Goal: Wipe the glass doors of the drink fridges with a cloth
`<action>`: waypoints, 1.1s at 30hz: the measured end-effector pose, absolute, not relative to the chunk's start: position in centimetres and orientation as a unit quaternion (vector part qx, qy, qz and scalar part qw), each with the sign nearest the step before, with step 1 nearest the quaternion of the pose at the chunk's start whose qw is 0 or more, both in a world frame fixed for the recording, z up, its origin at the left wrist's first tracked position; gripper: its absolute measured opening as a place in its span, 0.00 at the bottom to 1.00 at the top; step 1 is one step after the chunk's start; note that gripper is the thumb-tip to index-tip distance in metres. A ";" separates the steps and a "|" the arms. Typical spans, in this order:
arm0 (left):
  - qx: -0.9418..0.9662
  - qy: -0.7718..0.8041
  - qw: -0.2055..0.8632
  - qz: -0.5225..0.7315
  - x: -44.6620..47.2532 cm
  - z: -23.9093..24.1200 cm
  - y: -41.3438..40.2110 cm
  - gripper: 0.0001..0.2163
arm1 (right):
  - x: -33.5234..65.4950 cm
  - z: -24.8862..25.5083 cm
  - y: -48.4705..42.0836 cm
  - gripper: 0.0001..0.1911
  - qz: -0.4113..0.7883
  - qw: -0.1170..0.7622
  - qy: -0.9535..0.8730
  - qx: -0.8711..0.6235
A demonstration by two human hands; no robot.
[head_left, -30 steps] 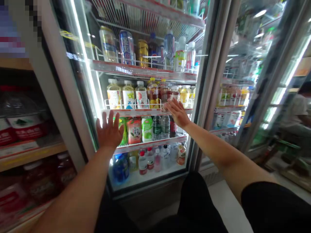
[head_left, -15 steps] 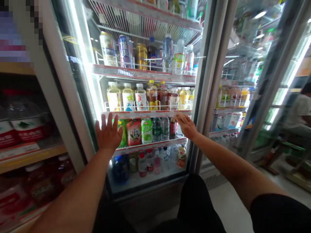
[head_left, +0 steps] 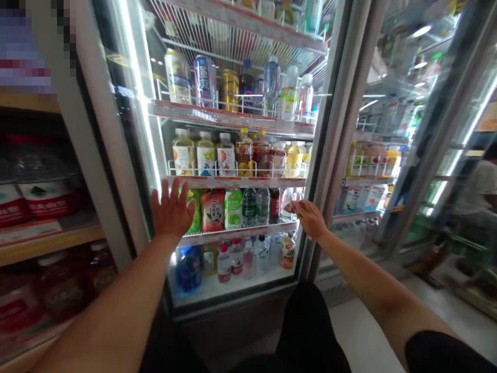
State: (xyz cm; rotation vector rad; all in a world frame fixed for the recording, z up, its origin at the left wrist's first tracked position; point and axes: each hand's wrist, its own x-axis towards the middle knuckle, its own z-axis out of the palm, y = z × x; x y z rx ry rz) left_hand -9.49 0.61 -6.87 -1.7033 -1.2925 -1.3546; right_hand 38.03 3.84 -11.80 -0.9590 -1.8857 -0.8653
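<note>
My left hand (head_left: 171, 210) is spread wide, palm forward, in front of the left side of a glass cooler door (head_left: 248, 298). I cannot tell whether it touches the glass. Over by the door's right edge, my right hand (head_left: 310, 217) has its fingers bent and drawn together, pointing left, with nothing visible in them. Behind the glass, between the hands, stand a red drink bottle (head_left: 213, 211), a green and white bottle (head_left: 233, 208) and clear water bottles (head_left: 256, 206). Yellow-capped tea bottles (head_left: 244, 150) stand one shelf higher.
To the left is an open shelf with red-labelled bottle packs (head_left: 48, 202). A metal door frame (head_left: 337, 114) separates this cooler from another cooler at right. A seated person (head_left: 479, 181) is at the far right. My dark-clothed knee (head_left: 310, 321) is close beneath the door.
My right hand has moved slightly right and down, and its outstretched fingers have curled together. My left hand stays spread in nearly the same place. The view has shifted a little.
</note>
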 end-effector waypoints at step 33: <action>-0.644 -0.492 0.300 -0.503 -9.5 -7.1 0.5 0.28 | 19.8 -8.6 1.9 0.21 -0.277 0.396 -0.823 -0.297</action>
